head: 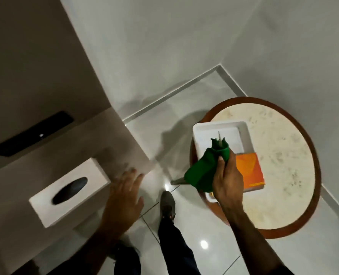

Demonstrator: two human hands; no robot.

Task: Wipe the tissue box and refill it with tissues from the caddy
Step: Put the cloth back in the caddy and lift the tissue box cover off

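Observation:
A white tissue box point(70, 190) with a dark oval slot lies on a beige counter point(26, 225) at the left. My left hand point(125, 192) hovers open just right of the box, fingers spread, not touching it. My right hand point(227, 181) grips a bunched green cloth point(203, 167) above a white caddy point(220, 129) on a round table point(283, 155). An orange tissue pack point(250, 168) lies in the caddy, partly hidden by my hand.
The round table has a pale stone top and a brown wooden rim. A black remote point(31, 133) rests on the counter behind the box. My legs and a shoe point(167, 203) stand on glossy white floor tiles between counter and table. White walls meet in the corner behind.

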